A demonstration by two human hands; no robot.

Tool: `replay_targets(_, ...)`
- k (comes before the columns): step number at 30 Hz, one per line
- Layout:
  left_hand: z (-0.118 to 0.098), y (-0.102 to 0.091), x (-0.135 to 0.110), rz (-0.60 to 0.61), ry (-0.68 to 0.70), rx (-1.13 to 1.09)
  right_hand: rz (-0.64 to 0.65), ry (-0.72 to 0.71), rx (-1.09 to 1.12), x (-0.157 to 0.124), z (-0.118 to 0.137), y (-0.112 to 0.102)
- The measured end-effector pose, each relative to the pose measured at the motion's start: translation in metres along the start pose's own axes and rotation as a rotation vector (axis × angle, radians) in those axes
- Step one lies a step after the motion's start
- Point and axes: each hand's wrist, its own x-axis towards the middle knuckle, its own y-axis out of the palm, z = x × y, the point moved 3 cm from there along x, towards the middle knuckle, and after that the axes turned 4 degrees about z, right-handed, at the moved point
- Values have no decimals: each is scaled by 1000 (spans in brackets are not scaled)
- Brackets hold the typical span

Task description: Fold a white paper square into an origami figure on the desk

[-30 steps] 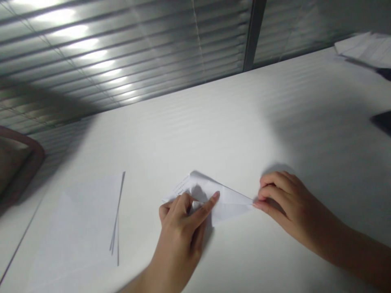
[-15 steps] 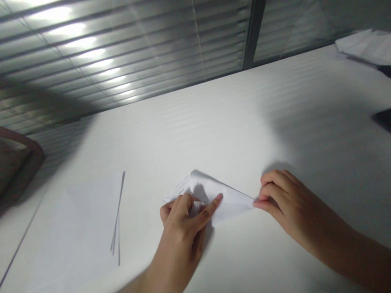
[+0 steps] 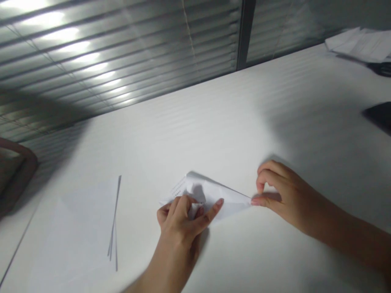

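A folded white sheet of paper [image 3: 227,189] with some print near its left end lies on the table, narrowing to a point at the right. My left hand [image 3: 185,228] is closed on the paper's left part, its fingers curled and its thumb stretched flat across the fold. What lies under the curled fingers is partly hidden. At the pointed right end, my right hand [image 3: 281,193] is bent in a loose pinch. Its thumb touches the tip, with the index fingertip just above.
Several loose white sheets [image 3: 79,224] lie on the table [image 3: 195,130] at the left. Papers [image 3: 360,44] and black scissors handles [image 3: 380,68] are at the far right, with a dark object [image 3: 378,116] nearer. Window blinds [image 3: 137,44] border the back; a chair [image 3: 18,171] stands left.
The right index finger has lifted a little from the thumb, which stays at the paper's tip. The left hand keeps its place on the paper. The whole view has shifted slightly.
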Motion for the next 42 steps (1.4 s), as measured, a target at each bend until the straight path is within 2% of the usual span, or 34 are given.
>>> replay_targets(3,1,1,0,-15,7,10,13,44,132,2,-2,-6)
replay_targets(5,2,1,-1,-30,16,22,-30,51,200,-1,-2,-14)
replay_targets(9,5,4,-3,-27,18,34,-153,-104,77,-20,3,-24)
replay_targets(12,8,4,-6,-30,-14,47,-83,-321,-92,-33,13,-19)
replay_targets(14,8,4,-7,-18,-22,38,-69,-414,-219,-35,21,-14)
replay_targets(18,4,1,-5,-7,-8,11,-62,-445,-349,-28,28,-7)
replay_targets(23,2,1,-2,-34,2,4,-18,-484,-465,-30,25,-4)
replay_targets(35,3,4,-5,-7,-23,4,37,-492,-469,-35,21,-6)
replay_targets(40,4,5,-4,7,-25,15,198,-633,-575,-35,22,-5)
replay_targets(42,3,4,-4,-7,-24,24,216,-669,-565,-31,23,-9)
